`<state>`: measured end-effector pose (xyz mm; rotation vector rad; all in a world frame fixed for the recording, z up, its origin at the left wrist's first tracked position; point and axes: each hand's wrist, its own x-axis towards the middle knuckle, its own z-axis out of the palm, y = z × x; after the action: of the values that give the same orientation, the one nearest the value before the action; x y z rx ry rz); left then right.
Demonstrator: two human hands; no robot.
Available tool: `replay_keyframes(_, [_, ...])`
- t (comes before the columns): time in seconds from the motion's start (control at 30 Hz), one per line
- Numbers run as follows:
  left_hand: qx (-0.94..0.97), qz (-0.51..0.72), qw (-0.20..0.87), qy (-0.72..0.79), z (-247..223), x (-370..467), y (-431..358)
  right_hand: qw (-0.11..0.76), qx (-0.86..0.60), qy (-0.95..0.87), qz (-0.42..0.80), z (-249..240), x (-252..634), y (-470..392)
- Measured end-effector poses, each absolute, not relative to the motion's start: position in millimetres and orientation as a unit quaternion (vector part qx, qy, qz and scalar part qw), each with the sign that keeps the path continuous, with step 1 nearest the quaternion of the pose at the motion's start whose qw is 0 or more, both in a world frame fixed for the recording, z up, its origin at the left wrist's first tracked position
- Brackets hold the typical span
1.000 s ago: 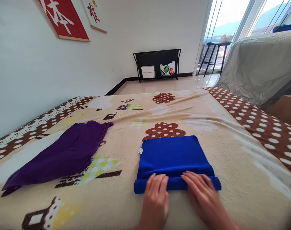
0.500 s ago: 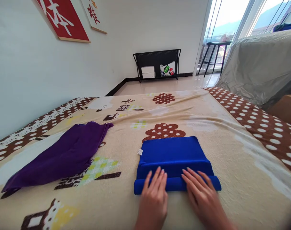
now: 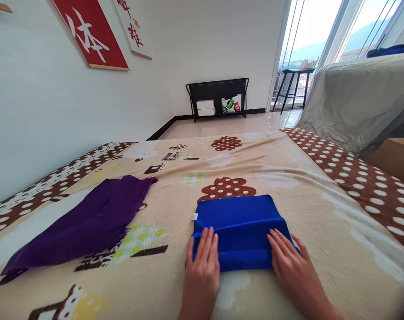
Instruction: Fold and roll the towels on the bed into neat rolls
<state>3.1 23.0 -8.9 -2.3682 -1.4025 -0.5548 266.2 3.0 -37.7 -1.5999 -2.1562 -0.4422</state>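
A blue cloth point(image 3: 237, 213) lies on the bed, its near edge rolled into a thick fold and its far part flat, with a small white tag at the left. My left hand point(image 3: 202, 262) rests on the left end of the roll, fingers stretched forward over it. At the right end, my right hand point(image 3: 293, 262) lies on the cloth with its fingers extended. Both hands are open, palms down. A crumpled purple cloth point(image 3: 85, 222) is spread to the left, apart from my hands.
A patterned blanket point(image 3: 308, 209) with a brown dotted border covers the bed. Past its far edge, a black rack point(image 3: 218, 91) stands by the wall. A plastic-covered piece of furniture point(image 3: 358, 98) and a cardboard box point(image 3: 395, 155) are at the right.
My hands have moved apart, from the middle of the roll to its two ends. The camera view has tilted slightly upward.
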Motion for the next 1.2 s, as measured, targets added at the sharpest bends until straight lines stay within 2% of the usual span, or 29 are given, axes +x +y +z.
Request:
replay_keyframes(0.1, [-0.908, -0.144, 0.07, -0.388, 2.9, 32.2, 25.7, 0.199, -0.512, -0.828, -0.115, -28.5, 229.3, 10.2])
replay_keyframes(0.17, [-0.913, -0.112, 0.039, -0.391, 4.5, 31.0, 30.9, 0.182, -0.502, -0.839, -0.11, -28.4, 223.6, 15.5])
replay_keyframes(0.33, [-0.849, -0.128, 0.126, -0.496, -14.5, -35.4, 38.0, 0.187, -0.593, -0.767, -0.16, -48.0, 272.1, 15.0])
replay_keyframes(0.47, [-0.851, -0.172, 0.192, -0.458, -19.3, -48.4, 31.5, 0.188, -0.619, -0.743, -0.173, -54.4, 277.6, 10.2])
replay_keyframes(0.6, [-0.894, -0.156, 0.114, -0.403, -5.1, 9.2, 30.4, 0.181, -0.54, -0.812, -0.128, -41.1, 232.3, 21.2])
replay_keyframes(0.7, [-0.881, -0.138, 0.054, -0.449, -3.3, 33.3, 35.4, 0.169, -0.503, -0.843, -0.088, -34.4, 221.8, 31.7])
replay_keyframes(0.87, [-0.758, -0.133, 0.125, -0.627, -19.5, -15.2, 32.3, 0.176, -0.626, -0.75, -0.122, -43.9, 265.7, 26.2])
replay_keyframes(0.97, [-0.759, -0.14, 0.155, -0.617, -17.1, -23.1, 27.5, 0.179, -0.653, -0.723, -0.136, -44.7, 263.3, 20.4])
replay_keyframes(1.1, [-0.871, -0.128, 0.046, -0.471, -1.5, 16.8, 34.8, 0.169, -0.546, -0.816, -0.084, -33.0, 224.5, 28.6])
replay_keyframes(1.2, [-0.855, -0.12, 0.009, -0.504, 0.7, 24.7, 44.3, 0.159, -0.543, -0.823, -0.055, -31.4, 225.1, 37.6])
